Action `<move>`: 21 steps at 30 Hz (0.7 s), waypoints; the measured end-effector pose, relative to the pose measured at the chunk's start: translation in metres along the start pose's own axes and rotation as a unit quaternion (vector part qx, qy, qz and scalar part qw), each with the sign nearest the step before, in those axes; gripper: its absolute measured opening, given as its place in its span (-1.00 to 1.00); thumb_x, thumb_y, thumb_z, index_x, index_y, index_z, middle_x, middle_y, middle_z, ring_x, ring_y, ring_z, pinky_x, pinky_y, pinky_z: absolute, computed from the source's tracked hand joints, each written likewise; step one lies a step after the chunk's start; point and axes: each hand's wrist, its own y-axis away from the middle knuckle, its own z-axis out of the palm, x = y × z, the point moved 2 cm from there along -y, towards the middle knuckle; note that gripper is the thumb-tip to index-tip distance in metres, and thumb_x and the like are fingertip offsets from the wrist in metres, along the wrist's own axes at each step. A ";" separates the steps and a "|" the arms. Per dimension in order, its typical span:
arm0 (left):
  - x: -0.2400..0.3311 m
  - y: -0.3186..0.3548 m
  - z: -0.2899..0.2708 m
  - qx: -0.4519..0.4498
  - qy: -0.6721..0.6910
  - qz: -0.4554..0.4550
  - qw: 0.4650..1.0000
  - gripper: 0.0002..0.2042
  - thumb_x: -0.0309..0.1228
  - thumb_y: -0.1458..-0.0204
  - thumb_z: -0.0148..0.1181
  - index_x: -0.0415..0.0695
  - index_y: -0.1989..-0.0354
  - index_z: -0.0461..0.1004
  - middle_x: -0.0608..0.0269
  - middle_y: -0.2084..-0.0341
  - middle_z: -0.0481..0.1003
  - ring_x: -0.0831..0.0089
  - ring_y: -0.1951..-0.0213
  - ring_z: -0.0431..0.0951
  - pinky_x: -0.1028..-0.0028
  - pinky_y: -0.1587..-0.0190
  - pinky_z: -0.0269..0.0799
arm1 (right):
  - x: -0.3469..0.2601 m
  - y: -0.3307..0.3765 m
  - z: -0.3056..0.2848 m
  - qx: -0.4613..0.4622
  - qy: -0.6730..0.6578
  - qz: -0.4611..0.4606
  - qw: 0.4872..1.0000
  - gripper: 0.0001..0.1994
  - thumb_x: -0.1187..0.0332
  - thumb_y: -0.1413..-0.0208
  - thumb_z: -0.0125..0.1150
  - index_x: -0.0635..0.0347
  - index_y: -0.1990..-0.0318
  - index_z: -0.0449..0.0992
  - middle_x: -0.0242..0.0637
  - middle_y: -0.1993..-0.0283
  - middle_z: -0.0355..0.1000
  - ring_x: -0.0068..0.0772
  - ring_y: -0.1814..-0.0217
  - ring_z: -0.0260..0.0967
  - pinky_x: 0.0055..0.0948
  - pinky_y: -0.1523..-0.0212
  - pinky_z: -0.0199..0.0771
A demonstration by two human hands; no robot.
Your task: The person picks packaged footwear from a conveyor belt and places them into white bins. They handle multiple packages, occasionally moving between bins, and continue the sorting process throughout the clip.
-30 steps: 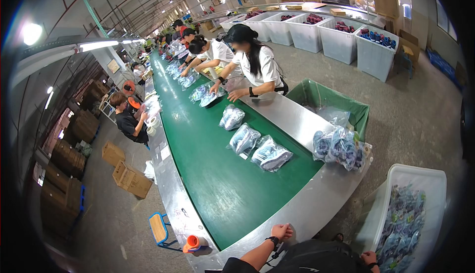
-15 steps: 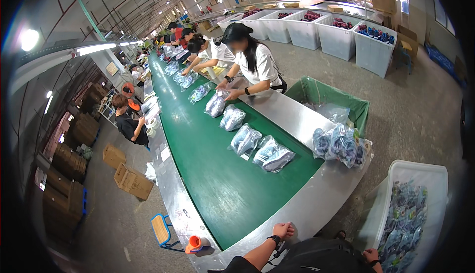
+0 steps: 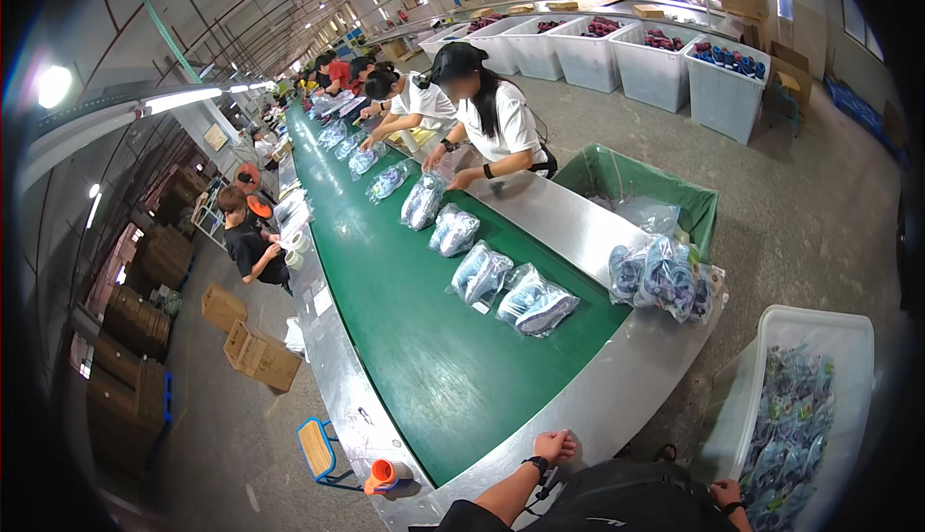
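Observation:
My left hand (image 3: 555, 446) rests on the metal border at the near end of the green conveyor belt (image 3: 414, 368), its fingers curled in and nothing visible in them. A dark watch is on that wrist. My right hand (image 3: 725, 493) hangs low beside my dark clothing, near a white bin (image 3: 752, 407) of bagged shoes; its fingers are partly hidden. On the belt ahead lie clear bags of blue-grey shoes, the nearest bag (image 3: 538, 303) beside another bag (image 3: 481, 274). Across the belt, a co-worker in white has both hands at a shoe bag (image 3: 423, 201).
Bagged shoes (image 3: 660, 277) are heaped on the metal table's right corner, by a green-lined container (image 3: 689, 199). An orange cup (image 3: 383, 475) stands on the left border, above a small stool (image 3: 316, 450). Cardboard boxes (image 3: 260, 357) sit on the floor at left; shoe bins (image 3: 727, 93) line the back.
The co-worker's hands have shifted slightly up and right at the shoe bag. My hands stay in place. The view has tilted a little.

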 end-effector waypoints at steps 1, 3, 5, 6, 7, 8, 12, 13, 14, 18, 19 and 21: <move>0.000 0.000 0.000 -0.005 0.004 0.006 1.000 -0.67 -0.13 -0.26 0.13 -0.20 0.26 0.53 0.15 0.42 0.65 0.39 0.54 0.64 0.42 0.50 0.56 | 0.000 -0.001 0.000 -0.003 0.003 0.004 1.000 -0.79 0.47 0.04 0.31 0.49 0.29 0.60 -0.16 0.49 0.56 -0.36 0.49 0.51 -0.39 0.40 0.51; 0.000 0.000 0.000 -0.002 0.002 0.003 1.000 -0.68 -0.14 -0.26 0.13 -0.20 0.26 0.53 0.14 0.43 0.65 0.38 0.55 0.64 0.42 0.50 0.57 | 0.001 -0.002 0.000 -0.007 0.004 0.005 1.000 -0.80 0.48 0.03 0.30 0.49 0.30 0.60 -0.17 0.49 0.55 -0.37 0.50 0.51 -0.39 0.40 0.51; 0.000 0.001 0.000 -0.004 0.005 0.007 1.000 -0.68 -0.14 -0.26 0.13 -0.21 0.26 0.53 0.13 0.43 0.64 0.38 0.55 0.64 0.42 0.50 0.56 | 0.003 -0.002 0.000 -0.008 0.002 0.002 1.000 -0.81 0.48 0.03 0.29 0.49 0.31 0.60 -0.17 0.50 0.55 -0.36 0.50 0.51 -0.39 0.40 0.51; 0.001 0.002 0.000 -0.001 0.002 0.005 1.000 -0.68 -0.14 -0.26 0.13 -0.21 0.26 0.53 0.13 0.43 0.64 0.38 0.54 0.64 0.42 0.50 0.56 | 0.003 -0.002 0.000 -0.004 0.002 0.001 1.000 -0.81 0.48 0.02 0.29 0.49 0.31 0.60 -0.17 0.51 0.55 -0.37 0.50 0.51 -0.39 0.41 0.50; 0.001 0.002 0.001 -0.004 0.008 0.007 1.000 -0.68 -0.14 -0.26 0.13 -0.21 0.27 0.53 0.13 0.43 0.64 0.38 0.54 0.64 0.42 0.50 0.56 | 0.004 -0.002 0.000 0.001 0.002 0.000 1.000 -0.82 0.48 0.02 0.28 0.49 0.32 0.60 -0.18 0.51 0.54 -0.37 0.50 0.50 -0.39 0.41 0.50; 0.002 0.003 0.001 -0.005 0.012 0.006 1.000 -0.68 -0.15 -0.26 0.13 -0.21 0.27 0.53 0.13 0.43 0.64 0.38 0.54 0.64 0.42 0.51 0.55 | 0.006 -0.002 0.001 0.008 -0.001 0.012 1.000 -0.82 0.48 0.02 0.28 0.49 0.32 0.60 -0.18 0.52 0.54 -0.38 0.51 0.50 -0.39 0.42 0.49; 0.004 0.006 0.001 -0.004 0.009 0.009 1.000 -0.68 -0.15 -0.25 0.13 -0.21 0.29 0.53 0.14 0.43 0.64 0.39 0.55 0.63 0.43 0.51 0.54 | 0.013 -0.005 0.002 -0.005 -0.005 0.000 1.000 -0.82 0.47 0.01 0.28 0.48 0.32 0.60 -0.19 0.52 0.54 -0.39 0.50 0.50 -0.40 0.43 0.48; 0.004 0.006 0.001 -0.005 0.009 0.007 1.000 -0.68 -0.15 -0.26 0.13 -0.20 0.28 0.53 0.13 0.43 0.64 0.38 0.55 0.63 0.43 0.51 0.54 | 0.015 -0.007 0.002 -0.004 -0.003 -0.003 1.000 -0.82 0.47 0.01 0.28 0.48 0.32 0.60 -0.20 0.52 0.54 -0.39 0.50 0.50 -0.40 0.43 0.48; 0.004 0.006 0.001 -0.006 0.009 0.006 1.000 -0.68 -0.14 -0.27 0.13 -0.20 0.27 0.53 0.12 0.42 0.64 0.38 0.54 0.63 0.43 0.51 0.54 | 0.019 -0.009 0.002 0.000 -0.005 0.012 1.000 -0.81 0.46 0.01 0.28 0.48 0.31 0.60 -0.20 0.52 0.54 -0.40 0.50 0.50 -0.40 0.43 0.48; 0.005 0.007 0.001 -0.004 0.002 -0.003 1.000 -0.67 -0.13 -0.28 0.12 -0.20 0.26 0.52 0.12 0.42 0.64 0.39 0.54 0.63 0.44 0.50 0.55 | 0.031 -0.021 0.002 -0.053 0.011 -0.011 0.998 -0.72 0.54 -0.06 0.21 0.47 0.07 0.44 -0.12 0.47 0.48 -0.31 0.59 0.45 -0.39 0.59 0.42; 0.006 0.007 0.001 -0.006 0.005 0.000 1.000 -0.67 -0.13 -0.28 0.12 -0.20 0.26 0.52 0.12 0.42 0.64 0.39 0.54 0.63 0.44 0.50 0.54 | 0.034 -0.024 0.001 -0.055 0.007 -0.011 0.998 -0.72 0.54 -0.05 0.21 0.47 0.07 0.44 -0.12 0.47 0.48 -0.31 0.59 0.45 -0.38 0.60 0.42; 0.006 0.008 0.002 -0.005 0.004 0.001 1.000 -0.67 -0.13 -0.28 0.12 -0.20 0.26 0.52 0.12 0.42 0.64 0.39 0.54 0.63 0.44 0.50 0.54 | 0.038 -0.027 0.002 -0.057 -0.001 -0.010 0.998 -0.72 0.54 -0.04 0.21 0.47 0.07 0.44 -0.11 0.47 0.48 -0.31 0.59 0.45 -0.38 0.60 0.42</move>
